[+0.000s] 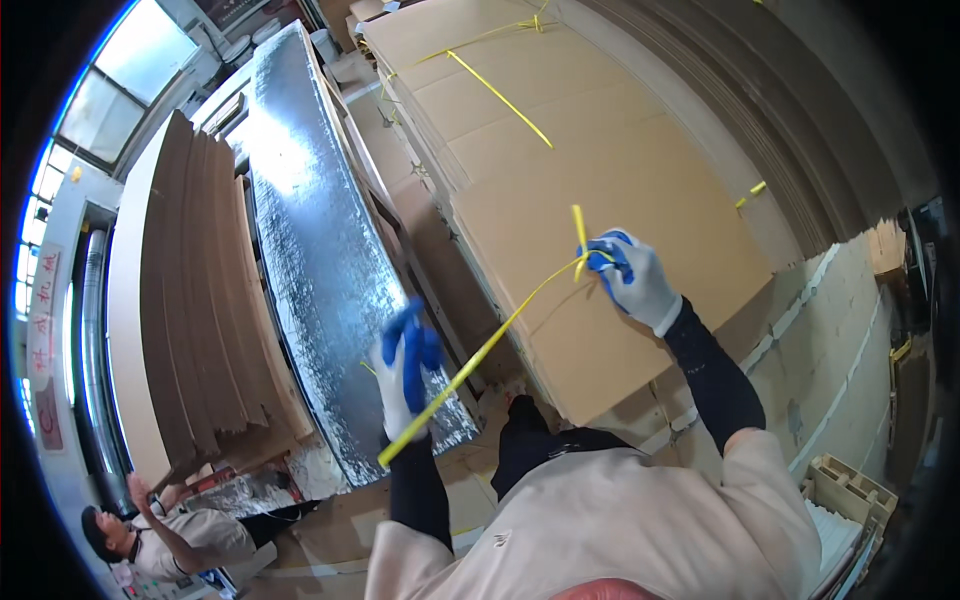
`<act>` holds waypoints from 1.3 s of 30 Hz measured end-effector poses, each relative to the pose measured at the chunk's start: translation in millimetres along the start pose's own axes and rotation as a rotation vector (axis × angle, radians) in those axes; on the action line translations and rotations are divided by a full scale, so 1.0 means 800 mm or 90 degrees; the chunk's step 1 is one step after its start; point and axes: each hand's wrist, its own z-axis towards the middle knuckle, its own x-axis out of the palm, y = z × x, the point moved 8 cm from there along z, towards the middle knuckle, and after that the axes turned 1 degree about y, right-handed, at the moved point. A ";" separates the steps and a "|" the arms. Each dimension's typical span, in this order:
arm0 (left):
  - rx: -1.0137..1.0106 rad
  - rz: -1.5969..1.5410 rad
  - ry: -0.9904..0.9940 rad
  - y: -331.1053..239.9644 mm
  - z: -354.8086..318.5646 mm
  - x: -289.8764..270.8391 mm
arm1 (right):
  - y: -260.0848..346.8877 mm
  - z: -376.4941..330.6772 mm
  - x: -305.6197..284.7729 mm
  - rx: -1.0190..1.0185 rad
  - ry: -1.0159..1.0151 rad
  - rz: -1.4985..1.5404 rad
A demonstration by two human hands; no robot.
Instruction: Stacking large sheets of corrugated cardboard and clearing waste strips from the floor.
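Nearest the camera: the person's own torso in a pale beige top, with dark sleeves running up to both gloved hands. Left hand, white glove with blue palm coating, is closed around the near end of a yellow strapping band; the fingers are slightly blurred, but the band passes through the fist and its tail sticks out below toward the near left. Right hand, same glove type, is pinched on the far end of the band, with a short free end standing up above the fingers. The band runs taut and straight between the two hands, low on the left, higher on the right. It sits in the air just in front of a large stack of flat cardboard sheets, which fills the far right of the scene. A second yellow strap already crosses the top of that stack farther back. To the left of the stack, a long silvery embossed metal surface extends away from the viewer. Left of that again, a leaning pile of brown corrugated sheets. At the near left corner, another person in a light top, one hand raised. Windows are at the far left. A wooden pallet edge shows at near right.
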 end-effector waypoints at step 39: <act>-0.001 -0.074 -0.072 0.087 0.136 -0.124 | -0.081 -0.032 0.012 0.265 -0.124 0.419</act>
